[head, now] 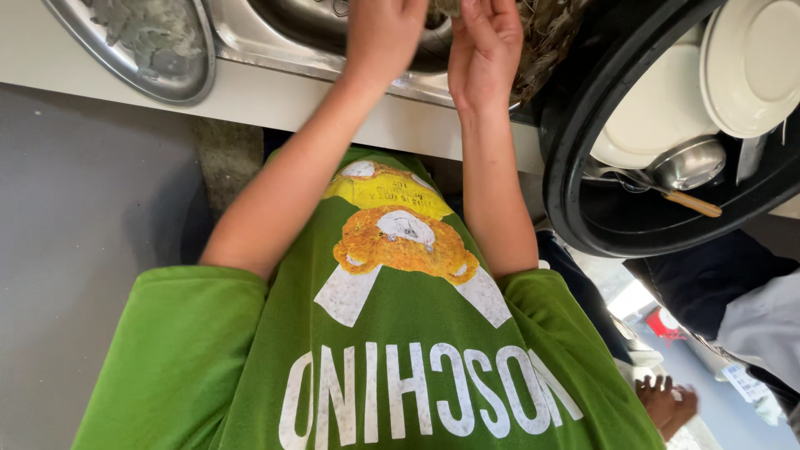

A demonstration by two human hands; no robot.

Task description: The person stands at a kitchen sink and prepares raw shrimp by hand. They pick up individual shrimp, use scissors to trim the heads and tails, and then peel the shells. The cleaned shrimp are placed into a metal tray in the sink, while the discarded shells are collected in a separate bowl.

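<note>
Single head-worn view, steeply downward, close over own torso and sink (275, 46).

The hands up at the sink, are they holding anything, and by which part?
It cannot be told for sure. Both hands, the left hand and the right hand, reach over the steel sink, their fingers cut off by the picture's top edge beside a brownish scrubber.

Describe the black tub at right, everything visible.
The black tub is round, dark and looks like plastic, with a thick rolled rim. It sits at the right end of the counter, cut off by the frame's edge. Inside lie white plates, a steel ladle with a wooden handle, and other steel pieces. Neither of the hands touches it.
</note>
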